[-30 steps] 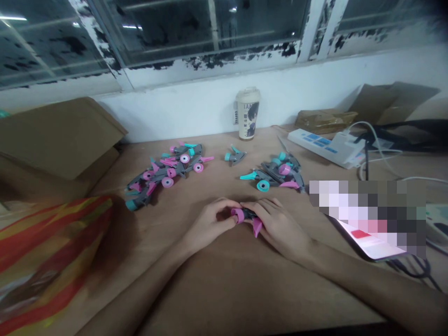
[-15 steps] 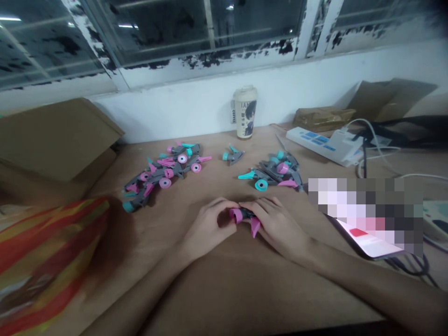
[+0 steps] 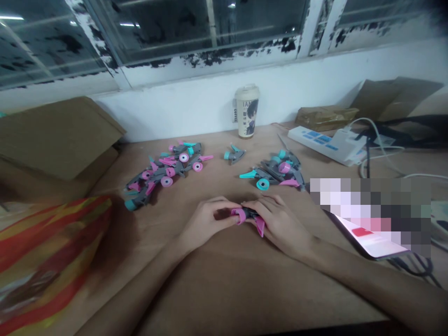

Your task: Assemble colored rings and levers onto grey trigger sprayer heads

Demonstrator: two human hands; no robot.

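Near the middle of the table, a grey trigger spray head (image 3: 249, 213) with a pink collar and pink trigger lies between my hands. My left hand (image 3: 207, 219) closes thumb and fingers on its pink collar. Around the grey body wraps my right hand (image 3: 280, 223), with the pink trigger sticking out below the fingers. Part of the body is hidden under that hand. Beyond my hands lie a left pile of spray heads (image 3: 180, 169) and a right pile (image 3: 273, 170), in grey, pink and teal. A single teal-collared spray head (image 3: 234, 154) sits between the piles.
A printed coffee cup (image 3: 247, 112) stands against the wall. To the right are a white power strip (image 3: 315, 140) with cables and a lit phone (image 3: 374, 240). A cardboard box (image 3: 59, 140) and a red-and-yellow striped bag (image 3: 52, 261) occupy the left side.
The view has shifted slightly. My left thumb and fingers have drawn closer together around the pink collar; my right hand keeps its hold on the body.
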